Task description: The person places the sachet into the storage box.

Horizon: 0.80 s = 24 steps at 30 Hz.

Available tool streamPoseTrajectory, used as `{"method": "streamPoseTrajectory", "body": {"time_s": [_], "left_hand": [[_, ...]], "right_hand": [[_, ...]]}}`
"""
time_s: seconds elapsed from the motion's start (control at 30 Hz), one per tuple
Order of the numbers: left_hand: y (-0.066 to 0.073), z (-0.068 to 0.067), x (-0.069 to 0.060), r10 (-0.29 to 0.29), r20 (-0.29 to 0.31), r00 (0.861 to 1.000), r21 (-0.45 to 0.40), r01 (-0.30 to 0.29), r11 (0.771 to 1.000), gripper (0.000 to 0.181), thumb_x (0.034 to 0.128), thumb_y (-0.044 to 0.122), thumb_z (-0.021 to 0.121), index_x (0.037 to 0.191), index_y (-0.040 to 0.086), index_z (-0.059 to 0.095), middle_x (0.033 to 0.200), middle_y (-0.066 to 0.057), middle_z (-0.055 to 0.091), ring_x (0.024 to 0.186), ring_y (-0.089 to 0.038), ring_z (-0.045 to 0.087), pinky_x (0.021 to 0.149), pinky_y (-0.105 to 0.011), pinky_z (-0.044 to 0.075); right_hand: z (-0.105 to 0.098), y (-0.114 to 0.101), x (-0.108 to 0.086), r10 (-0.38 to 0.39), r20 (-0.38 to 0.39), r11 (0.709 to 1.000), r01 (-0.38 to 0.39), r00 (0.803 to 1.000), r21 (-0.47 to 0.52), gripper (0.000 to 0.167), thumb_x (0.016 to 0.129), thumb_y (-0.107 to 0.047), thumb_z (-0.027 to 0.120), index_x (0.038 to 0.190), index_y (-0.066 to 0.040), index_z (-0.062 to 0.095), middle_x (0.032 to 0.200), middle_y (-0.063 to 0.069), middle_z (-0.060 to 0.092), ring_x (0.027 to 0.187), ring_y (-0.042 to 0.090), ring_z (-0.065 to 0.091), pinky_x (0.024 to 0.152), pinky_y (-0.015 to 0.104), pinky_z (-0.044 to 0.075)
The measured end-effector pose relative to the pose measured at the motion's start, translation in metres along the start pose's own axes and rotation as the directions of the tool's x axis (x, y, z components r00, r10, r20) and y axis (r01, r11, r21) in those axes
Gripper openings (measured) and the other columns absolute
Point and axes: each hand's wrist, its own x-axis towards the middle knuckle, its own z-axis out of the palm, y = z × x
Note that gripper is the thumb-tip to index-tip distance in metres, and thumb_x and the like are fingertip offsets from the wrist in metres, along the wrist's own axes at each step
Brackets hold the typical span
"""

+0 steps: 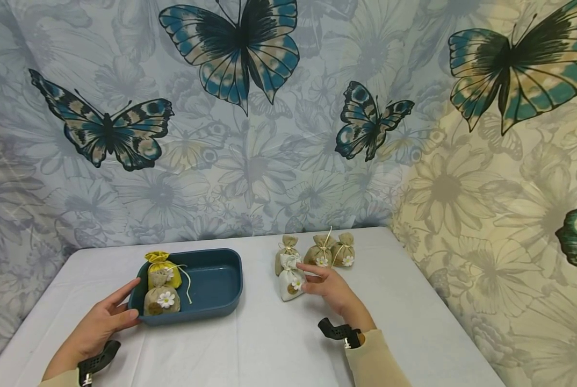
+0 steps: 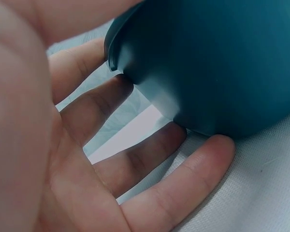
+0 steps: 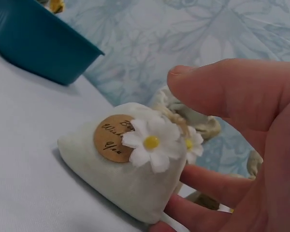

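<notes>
Right grip (image 1: 336,293) spread at white pouch (image 1: 286,280)!
Best I pinch clear of its daisy (image 3: 151,142); left grip (image 1: 96,325) spread against the tray (image 1: 196,316).

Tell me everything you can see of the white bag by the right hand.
The white bag is plump, apparently soft cloth, with a gathered neck. On its front are a white flower with a yellow centre and a round brown tag bearing dark script, partly covered by the flower. It sits neck up on the white tablecloth, in front of a tan bag. The right hand is at its side, fingers seemingly touching it.
</notes>
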Motion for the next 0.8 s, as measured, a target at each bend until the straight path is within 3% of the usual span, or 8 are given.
{"method": "streamPoseTrajectory", "body": {"time_s": [0.1,0.37,0.6,0.8], "left_hand": [[-0.0001,-0.0002,-0.0005,-0.002,0.001,1.000,-0.001,0.002,1.000,0.078,0.1004,0.006,0.060,0.160,0.005,0.010,0.159,-0.028,-0.016,0.133,-0.067,-0.005,0.086,-0.043,0.057],[-0.0015,-0.0007,-0.0001,0.006,0.004,1.000,0.007,-0.006,1.000,0.077,0.1008,0.006,0.060,0.160,0.005,0.010,0.159,-0.028,-0.015,0.135,-0.066,0.000,0.086,-0.043,0.057],[0.0013,0.0007,-0.0009,0.004,0.005,1.000,0.002,-0.004,1.000,0.078,0.1007,0.006,0.060,0.160,0.005,0.010,0.159,-0.029,-0.015,0.135,-0.065,0.002,0.087,-0.043,0.057],[0.0019,0.0012,-0.0017,0.008,0.006,1.000,0.001,-0.008,1.000,0.078,0.1007,0.006,0.060,0.160,0.004,0.010,0.159,-0.029,-0.014,0.135,-0.065,0.002,0.086,-0.043,0.057]], "right_hand": [[-0.0008,-0.0002,-0.0006,0.005,0.016,1.000,-0.005,1.000,-0.018,0.053,0.085,-0.010,0.078,0.137,-0.013,0.064,0.152,0.012,0.043,0.135,0.042,0.040,0.102,0.047,0.046],[-0.0028,0.0005,-0.0020,-0.059,0.095,0.998,0.060,0.994,-0.007,0.045,0.086,-0.004,0.075,0.130,0.002,0.065,0.146,0.018,0.049,0.134,0.041,0.043,0.104,0.044,0.044],[-0.0012,0.0009,-0.0026,-0.065,0.091,0.996,0.071,0.994,-0.057,0.046,0.086,-0.006,0.077,0.130,-0.001,0.066,0.143,0.016,0.051,0.130,0.041,0.045,0.099,0.042,0.047],[0.0012,0.0004,-0.0018,-0.067,0.082,0.987,0.078,0.994,-0.137,0.042,0.085,-0.009,0.078,0.126,-0.005,0.070,0.144,0.018,0.048,0.133,0.042,0.040,0.104,0.053,0.041]]}}
